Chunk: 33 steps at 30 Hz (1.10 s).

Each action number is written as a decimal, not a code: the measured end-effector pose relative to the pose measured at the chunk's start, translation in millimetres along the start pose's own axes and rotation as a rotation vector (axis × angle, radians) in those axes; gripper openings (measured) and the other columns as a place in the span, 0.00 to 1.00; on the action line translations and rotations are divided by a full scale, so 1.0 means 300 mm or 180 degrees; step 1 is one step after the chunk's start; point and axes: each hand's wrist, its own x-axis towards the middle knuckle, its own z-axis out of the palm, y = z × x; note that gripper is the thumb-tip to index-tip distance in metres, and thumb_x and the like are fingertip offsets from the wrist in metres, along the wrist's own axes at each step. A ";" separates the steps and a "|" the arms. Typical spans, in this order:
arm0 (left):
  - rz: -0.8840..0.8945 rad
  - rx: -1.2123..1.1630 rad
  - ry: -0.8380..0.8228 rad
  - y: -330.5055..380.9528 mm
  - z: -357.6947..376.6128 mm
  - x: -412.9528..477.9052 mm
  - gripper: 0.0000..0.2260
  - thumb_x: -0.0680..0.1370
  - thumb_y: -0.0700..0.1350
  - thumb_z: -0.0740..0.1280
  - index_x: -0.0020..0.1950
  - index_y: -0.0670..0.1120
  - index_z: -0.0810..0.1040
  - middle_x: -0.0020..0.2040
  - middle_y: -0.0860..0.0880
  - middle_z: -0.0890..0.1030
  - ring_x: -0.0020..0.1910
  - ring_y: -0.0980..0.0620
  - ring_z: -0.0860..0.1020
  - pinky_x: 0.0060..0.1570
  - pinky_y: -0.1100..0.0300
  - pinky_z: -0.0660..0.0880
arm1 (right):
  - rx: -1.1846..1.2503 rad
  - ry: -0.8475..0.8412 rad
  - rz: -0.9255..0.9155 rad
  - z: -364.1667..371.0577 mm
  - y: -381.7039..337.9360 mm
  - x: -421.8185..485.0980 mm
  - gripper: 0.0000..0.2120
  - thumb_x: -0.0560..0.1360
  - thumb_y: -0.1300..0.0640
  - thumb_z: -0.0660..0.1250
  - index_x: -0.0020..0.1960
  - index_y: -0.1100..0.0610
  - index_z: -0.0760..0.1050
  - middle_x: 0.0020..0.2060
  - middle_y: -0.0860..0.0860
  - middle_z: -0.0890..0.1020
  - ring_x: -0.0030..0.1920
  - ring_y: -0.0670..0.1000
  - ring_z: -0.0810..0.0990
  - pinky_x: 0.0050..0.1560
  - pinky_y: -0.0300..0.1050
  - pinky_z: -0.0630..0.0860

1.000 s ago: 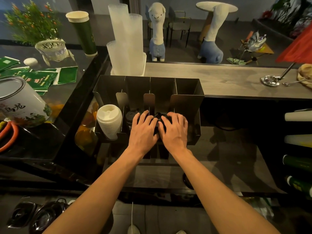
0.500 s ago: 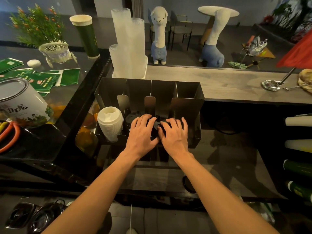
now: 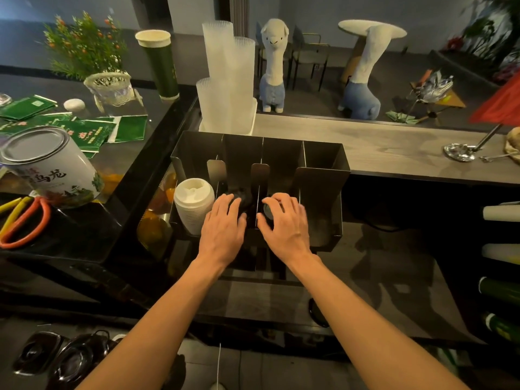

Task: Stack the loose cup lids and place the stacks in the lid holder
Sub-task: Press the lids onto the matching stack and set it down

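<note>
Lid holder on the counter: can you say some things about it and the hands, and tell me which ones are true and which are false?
1. The white lids sit in the leftmost slot of the lid holder. True.
2. Both hands reach into the same slot. False: the left hand is at the second slot from the left and the right hand is at the third, with a divider between them.
3. The clear cups stand behind the lid holder. True.
4. The tea tin stands to the right of the lid holder. False: it is off to the left.
</note>
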 end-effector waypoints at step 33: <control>0.0284 -0.0421 0.0363 -0.102 -0.025 -0.030 0.22 0.77 0.55 0.70 0.67 0.46 0.75 0.65 0.47 0.78 0.64 0.49 0.75 0.62 0.49 0.77 | 0.1562 -0.0144 0.0902 -0.052 -0.046 0.077 0.22 0.75 0.42 0.71 0.66 0.45 0.71 0.60 0.41 0.75 0.59 0.43 0.76 0.59 0.47 0.78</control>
